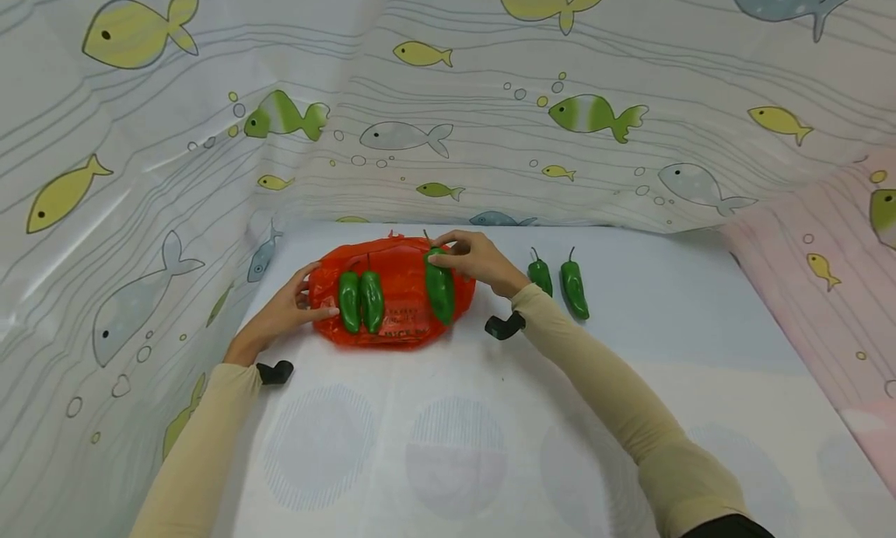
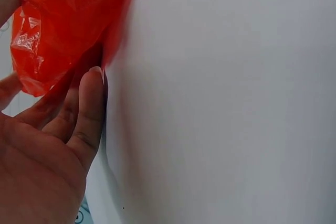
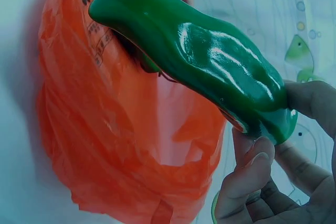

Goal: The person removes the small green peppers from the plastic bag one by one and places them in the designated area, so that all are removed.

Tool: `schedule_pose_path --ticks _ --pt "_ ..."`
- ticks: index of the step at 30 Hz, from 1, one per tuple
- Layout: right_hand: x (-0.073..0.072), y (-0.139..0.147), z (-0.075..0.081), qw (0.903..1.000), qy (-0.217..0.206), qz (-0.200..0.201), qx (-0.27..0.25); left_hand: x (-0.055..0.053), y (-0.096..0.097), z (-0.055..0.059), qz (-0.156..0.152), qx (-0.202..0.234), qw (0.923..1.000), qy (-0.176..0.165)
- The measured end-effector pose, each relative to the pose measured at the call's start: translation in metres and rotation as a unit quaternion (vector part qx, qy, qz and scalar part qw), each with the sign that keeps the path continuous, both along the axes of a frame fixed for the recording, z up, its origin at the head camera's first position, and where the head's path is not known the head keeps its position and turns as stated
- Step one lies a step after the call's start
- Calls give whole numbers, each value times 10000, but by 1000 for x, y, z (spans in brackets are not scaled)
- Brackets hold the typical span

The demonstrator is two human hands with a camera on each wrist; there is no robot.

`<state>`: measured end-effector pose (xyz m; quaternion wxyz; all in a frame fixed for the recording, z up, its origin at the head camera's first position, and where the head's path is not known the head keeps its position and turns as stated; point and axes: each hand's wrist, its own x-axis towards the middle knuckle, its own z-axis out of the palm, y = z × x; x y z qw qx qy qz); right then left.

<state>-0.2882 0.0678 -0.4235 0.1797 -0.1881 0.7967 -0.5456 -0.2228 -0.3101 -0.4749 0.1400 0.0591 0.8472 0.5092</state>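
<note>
A red plastic bag (image 1: 409, 297) with printed lettering lies on the white table. Two green peppers (image 1: 361, 301) sit side by side on its left part. My right hand (image 1: 476, 260) pinches another green pepper (image 1: 439, 289) near its stem end, over the bag's right part. From the right wrist view, this glossy pepper (image 3: 199, 51) stretches across in front of the bag (image 3: 126, 129). My left hand (image 1: 297, 301) holds the bag's left edge, thumb on top beside the peppers. In the left wrist view its fingers (image 2: 89, 108) reach against the bag's underside (image 2: 63, 30).
Two more green peppers, one nearer (image 1: 540, 274) and one farther right (image 1: 574, 289), lie to the right of the bag. A fish-patterned sheet (image 1: 476, 95) hangs behind and at the left. Pink sheeting (image 1: 805, 235) borders the table's right side.
</note>
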Motion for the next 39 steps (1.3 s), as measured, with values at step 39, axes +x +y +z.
schedule_pose_path --ticks 39 --pt "-5 50 -8 9985 223 -497 -85 6 2 9 43 0 10000 17"
